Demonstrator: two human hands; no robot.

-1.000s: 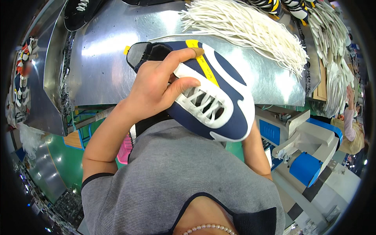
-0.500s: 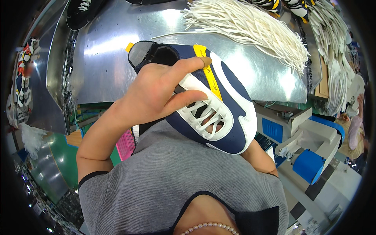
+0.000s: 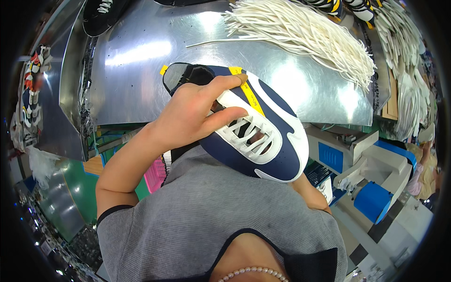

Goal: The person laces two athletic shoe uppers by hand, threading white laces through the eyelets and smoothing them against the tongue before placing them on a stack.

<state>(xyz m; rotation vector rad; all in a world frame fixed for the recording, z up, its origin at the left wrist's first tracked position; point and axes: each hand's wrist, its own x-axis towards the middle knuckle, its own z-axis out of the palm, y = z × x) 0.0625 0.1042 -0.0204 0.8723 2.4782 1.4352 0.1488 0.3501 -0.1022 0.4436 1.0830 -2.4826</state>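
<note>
Held in front of my chest is a navy and white shoe upper (image 3: 287, 164) with a yellow strip along its side and white laces crossed over its throat. My left hand (image 3: 190, 110) grips its side, the index finger on the yellow strip and the thumb by the lace rows. At the upper's far left end, the grey and black collar and a small yellow tab show. Beneath the upper, my right hand (image 3: 257, 137) is mostly hidden; some skin shows through the gaps between the laces, and its fingers cannot be made out.
A metal worktable (image 3: 141, 89) lies ahead, with a heap of white laces (image 3: 300, 37) on it. A black shoe (image 3: 101, 16) sits at the far left. To the right stands a grey and blue machine (image 3: 376, 178). A pink basket (image 3: 155, 175) is low on the left.
The collar end of the upper has come down toward me, so the upper lies at a flatter slant. My left hand keeps its grip, its index finger slightly lower.
</note>
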